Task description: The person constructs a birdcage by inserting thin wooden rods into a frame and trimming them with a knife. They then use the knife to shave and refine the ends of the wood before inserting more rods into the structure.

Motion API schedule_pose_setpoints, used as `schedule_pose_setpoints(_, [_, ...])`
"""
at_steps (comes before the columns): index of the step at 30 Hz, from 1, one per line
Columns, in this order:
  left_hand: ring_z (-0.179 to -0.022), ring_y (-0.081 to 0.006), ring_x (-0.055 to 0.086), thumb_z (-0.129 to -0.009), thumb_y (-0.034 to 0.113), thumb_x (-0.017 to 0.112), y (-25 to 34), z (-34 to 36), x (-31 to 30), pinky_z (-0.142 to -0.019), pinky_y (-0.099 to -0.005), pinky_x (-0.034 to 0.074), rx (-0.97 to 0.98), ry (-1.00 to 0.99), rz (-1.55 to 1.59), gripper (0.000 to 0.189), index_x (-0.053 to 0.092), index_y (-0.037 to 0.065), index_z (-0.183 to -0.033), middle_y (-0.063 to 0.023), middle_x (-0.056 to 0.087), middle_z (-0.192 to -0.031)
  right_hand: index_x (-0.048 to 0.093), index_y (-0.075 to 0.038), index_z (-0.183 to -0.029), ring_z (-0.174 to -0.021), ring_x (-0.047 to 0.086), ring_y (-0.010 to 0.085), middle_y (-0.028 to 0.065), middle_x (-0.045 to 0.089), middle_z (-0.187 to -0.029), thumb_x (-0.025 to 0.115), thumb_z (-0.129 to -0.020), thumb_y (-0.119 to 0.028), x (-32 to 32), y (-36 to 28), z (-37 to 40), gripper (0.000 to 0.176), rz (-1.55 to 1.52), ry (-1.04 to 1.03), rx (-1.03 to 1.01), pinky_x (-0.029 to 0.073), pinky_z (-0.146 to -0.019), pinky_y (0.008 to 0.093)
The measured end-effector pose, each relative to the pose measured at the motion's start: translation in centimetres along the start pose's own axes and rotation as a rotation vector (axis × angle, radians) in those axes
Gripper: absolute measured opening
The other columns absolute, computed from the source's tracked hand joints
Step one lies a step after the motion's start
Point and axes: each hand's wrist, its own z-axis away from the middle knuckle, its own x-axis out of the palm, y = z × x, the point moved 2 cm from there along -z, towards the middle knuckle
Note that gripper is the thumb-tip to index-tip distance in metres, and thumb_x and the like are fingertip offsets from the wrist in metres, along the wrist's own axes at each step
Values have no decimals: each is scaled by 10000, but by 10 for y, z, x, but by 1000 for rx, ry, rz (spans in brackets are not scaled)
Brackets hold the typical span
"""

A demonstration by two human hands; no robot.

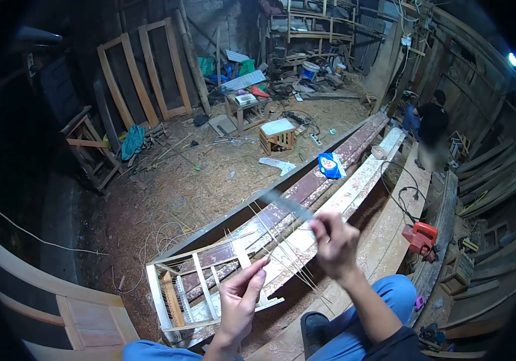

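My right hand (336, 243) is closed around the end of a blurred, flat grey blade (285, 206), which points up and to the left. My left hand (243, 301) is lower and to the left, thumb and forefinger pinched together at a thin strip that is hard to make out. Several thin light sticks (291, 256) lie across the planks between and below the hands. Beside my left hand, a pale wooden frame (155, 295) with crosspieces and a toothed strip rests on the boards.
A blue packet (331, 165) lies on the long planks (354, 189) ahead. At the right are a red power tool (420, 237) with a black cord and a crouching person (432, 123). A small crate (276, 137) stands on the shavings-covered floor.
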Motion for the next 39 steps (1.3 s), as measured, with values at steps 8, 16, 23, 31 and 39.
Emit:
schedule_pose_setpoints(8, [-640, 7, 419, -995, 94, 579, -7, -16, 19, -533, -178, 324, -34, 20, -18, 376, 563, 7, -1360, 9, 649, -983, 591, -68, -1030, -559, 638, 248, 87, 611, -666, 624, -962, -359, -14, 3, 26, 301, -144, -69, -131, 476, -491, 360])
schedule_pose_setpoints(16, [-564, 3, 362, -983, 43, 564, -19, -26, 54, -488, -187, 269, -114, -153, 24, 389, 565, 43, -1372, 72, 561, -768, 607, -100, -1022, -627, 652, 235, 64, 626, -719, 693, -889, -375, -23, 5, 20, 317, -134, -254, -172, 485, -545, 344])
schedule_pose_setpoints(23, [-539, -8, 318, -999, 122, 569, -17, -37, 81, -477, -203, 228, -230, -171, 109, 304, 612, 9, -1278, 92, 439, -686, 607, -109, -947, -619, 633, 223, 47, 617, -715, 710, -862, -396, -44, 39, 12, 317, -46, -123, -185, 468, -543, 345])
schedule_pose_setpoints(31, [-499, -5, 267, -1006, 211, 580, -32, -50, 112, -443, -204, 204, -277, -198, 61, 182, 579, 100, -861, 106, 345, -622, 600, -108, -915, -601, 599, 234, 39, 604, -715, 728, -837, -409, -67, 78, 9, 336, 159, -77, -155, 432, -530, 351])
schedule_pose_setpoints(39, [-499, -19, 275, -1012, 180, 559, -15, -38, 87, -451, -213, 213, -168, -174, 40, 289, 609, 22, -1250, 87, 345, -621, 602, -101, -911, -526, 576, 260, 75, 581, -626, 565, -986, -388, -73, 98, -16, 300, 316, 191, 140, 407, -475, 386])
